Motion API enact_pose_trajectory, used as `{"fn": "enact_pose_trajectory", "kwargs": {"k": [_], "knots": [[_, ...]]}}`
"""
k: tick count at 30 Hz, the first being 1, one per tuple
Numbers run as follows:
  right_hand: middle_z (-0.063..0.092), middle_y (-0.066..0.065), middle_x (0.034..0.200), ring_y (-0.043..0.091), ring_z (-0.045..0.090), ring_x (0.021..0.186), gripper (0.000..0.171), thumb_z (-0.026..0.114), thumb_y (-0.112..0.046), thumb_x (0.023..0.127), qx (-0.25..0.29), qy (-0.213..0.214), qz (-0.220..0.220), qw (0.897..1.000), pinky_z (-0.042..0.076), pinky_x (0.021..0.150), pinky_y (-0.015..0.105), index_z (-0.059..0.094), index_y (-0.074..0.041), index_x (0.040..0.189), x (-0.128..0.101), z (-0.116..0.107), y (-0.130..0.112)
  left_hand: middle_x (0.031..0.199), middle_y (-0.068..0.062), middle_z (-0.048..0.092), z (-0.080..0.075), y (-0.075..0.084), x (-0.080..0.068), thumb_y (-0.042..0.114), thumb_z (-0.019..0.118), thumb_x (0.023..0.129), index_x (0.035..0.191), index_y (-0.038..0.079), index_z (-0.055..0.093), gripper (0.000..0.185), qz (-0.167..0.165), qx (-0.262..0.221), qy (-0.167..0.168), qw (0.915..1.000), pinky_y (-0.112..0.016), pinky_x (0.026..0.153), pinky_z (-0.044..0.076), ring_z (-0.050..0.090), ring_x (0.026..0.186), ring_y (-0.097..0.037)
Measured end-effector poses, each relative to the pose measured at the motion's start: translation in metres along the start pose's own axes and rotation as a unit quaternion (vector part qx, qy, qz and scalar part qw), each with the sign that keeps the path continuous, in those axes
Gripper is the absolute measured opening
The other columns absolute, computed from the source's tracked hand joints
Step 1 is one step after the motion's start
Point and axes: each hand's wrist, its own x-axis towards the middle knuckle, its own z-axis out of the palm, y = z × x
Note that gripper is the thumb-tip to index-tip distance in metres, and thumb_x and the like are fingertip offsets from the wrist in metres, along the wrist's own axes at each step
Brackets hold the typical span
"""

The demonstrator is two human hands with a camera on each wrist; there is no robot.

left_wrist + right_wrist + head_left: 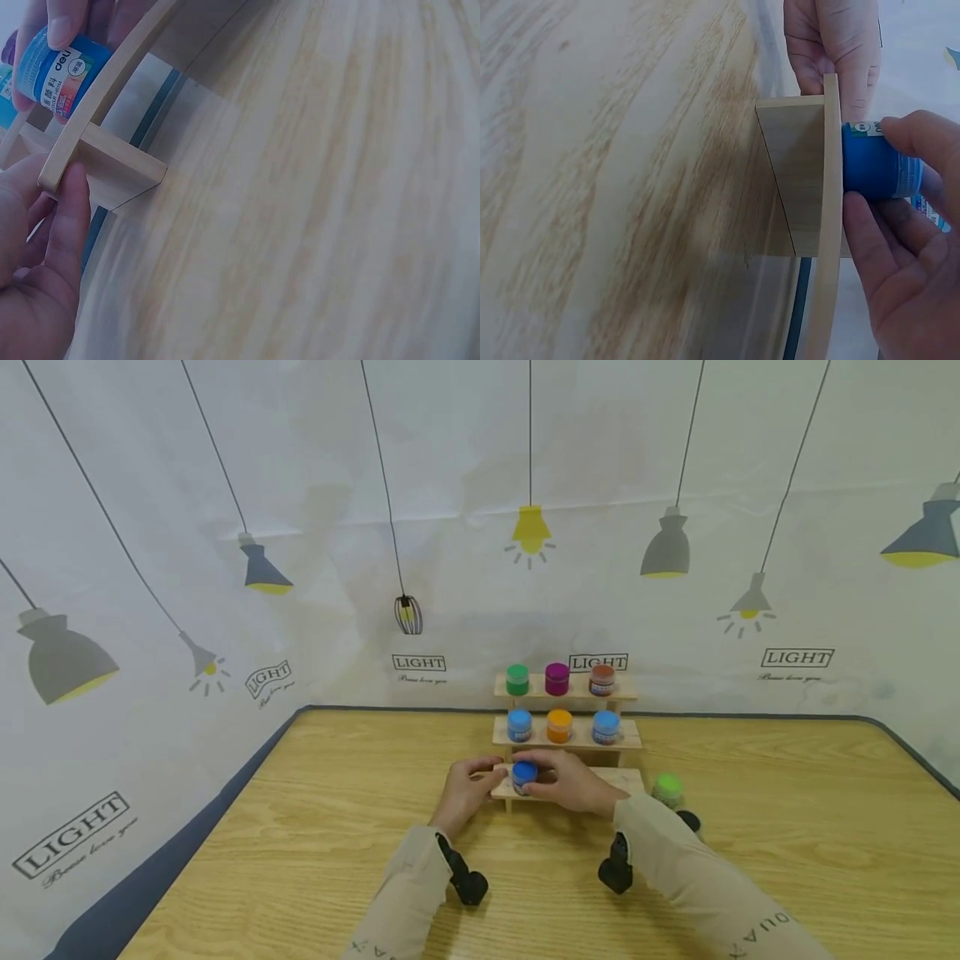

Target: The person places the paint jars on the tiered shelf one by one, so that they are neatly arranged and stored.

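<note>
A small jar of dark blue paint [524,774] stands at the left end of the lowest step of a wooden tiered rack [618,781]. My right hand [573,781] holds this jar between thumb and fingers; in the right wrist view its base meets the board. My left hand [467,789] pinches the left end of the same step, which shows closely in the left wrist view, where fingers [69,217] lie under the board. The jar's label, printed "deli", faces the left wrist camera.
The middle step carries two light blue jars [519,727] [606,727] and an orange jar [558,727]. On the top step are green [517,680], purple [557,679] and brown [602,681] jars. A light green jar [667,789] and a black-lidded jar [688,821] stand beside my right forearm.
</note>
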Motion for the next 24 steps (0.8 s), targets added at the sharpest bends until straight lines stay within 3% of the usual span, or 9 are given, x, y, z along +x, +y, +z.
{"fn": "enact_pose_trajectory", "kwargs": {"k": [9, 15, 18, 24], "knots": [[0.043, 0.020, 0.131, 0.034, 0.049, 0.110, 0.052, 0.060, -0.005, 0.086, 0.023, 0.021, 0.005, 0.999, 0.043, 0.088, 0.040, 0.039, 0.003, 0.133, -0.006, 0.000, -0.004, 0.105, -0.013, 0.058, -0.001, 0.000, -0.001, 0.019, 0.062, 0.087, 0.111, 0.001, 0.063, 0.030, 0.008, -0.007, -0.006, 0.9999, -0.030, 0.060, 0.051, 0.061, 0.078, -0.016], [0.044, 0.020, 0.130, 0.036, 0.047, 0.112, 0.047, 0.059, -0.005, 0.087, 0.045, 0.021, 0.020, 0.999, 0.045, 0.085, 0.039, 0.042, 0.004, 0.130, -0.018, -0.010, -0.007, 0.105, -0.016, 0.057, -0.002, 0.020, -0.012, 0.011, 0.059, 0.088, 0.111, -0.004, 0.061, 0.028, -0.001, -0.007, -0.009, 0.9999, -0.033, 0.063, 0.051, 0.060, 0.078, -0.017], [0.048, 0.020, 0.126, 0.036, 0.048, 0.111, 0.044, 0.058, -0.006, 0.087, 0.029, 0.029, 0.023, 0.999, 0.046, 0.084, 0.038, 0.045, 0.004, 0.128, -0.026, -0.018, -0.009, 0.108, -0.018, 0.056, -0.002, 0.031, -0.019, 0.010, 0.057, 0.089, 0.113, -0.005, 0.060, 0.028, -0.007, 0.000, -0.007, 1.0000, -0.033, 0.065, 0.051, 0.059, 0.079, -0.016], [0.053, 0.022, 0.117, 0.034, 0.054, 0.102, 0.037, 0.060, -0.010, 0.087, 0.003, 0.056, 0.024, 0.998, 0.047, 0.081, 0.039, 0.051, 0.006, 0.120, -0.047, -0.034, -0.005, 0.109, -0.018, 0.056, -0.003, 0.034, -0.024, 0.010, 0.057, 0.089, 0.113, -0.005, 0.059, 0.029, -0.001, -0.002, -0.010, 0.9999, -0.035, 0.066, 0.050, 0.059, 0.079, -0.018]]}}
